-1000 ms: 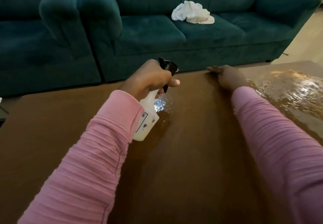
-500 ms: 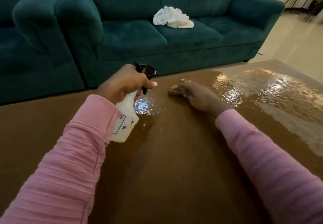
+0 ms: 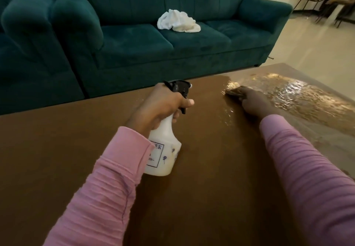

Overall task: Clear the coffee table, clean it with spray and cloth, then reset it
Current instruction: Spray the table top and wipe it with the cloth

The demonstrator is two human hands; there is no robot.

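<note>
Your left hand (image 3: 163, 107) grips one spray bottle (image 3: 165, 149); your right hand (image 3: 253, 105) presses one brown cloth (image 3: 233, 92) onto the coffee table (image 3: 211, 169). One white towel (image 3: 178, 21) lies on the sofa (image 3: 134, 42).

Bare wood of the coffee table (image 3: 57, 149) spans the left and lower middle of the frame. At centre the left hand (image 3: 161, 107) gripping the spray bottle (image 3: 165, 149) blocks passage; just right, the right hand (image 3: 255, 105) presses a cloth (image 3: 233, 91). The sofa (image 3: 134, 44) closes the top.
</note>
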